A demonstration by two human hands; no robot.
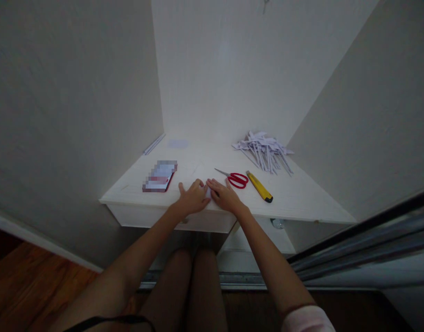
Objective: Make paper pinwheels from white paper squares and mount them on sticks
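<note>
Near the front edge of the desk, my left hand and my right hand meet over a small piece of white paper. Fingers of both hands close in on the paper from either side, and they hide most of it. The little finger of my left hand sticks out to the side. Just beyond my right hand lie scissors with red handles, their blades pointing left. Farther right is a yellow utility knife with a black end.
White paper pinwheels on paper sticks lie heaped at the back right of the white desk. A phone with a blurred screen is at left. Behind it are thin paper sticks and a flat paper sheet. Walls enclose three sides.
</note>
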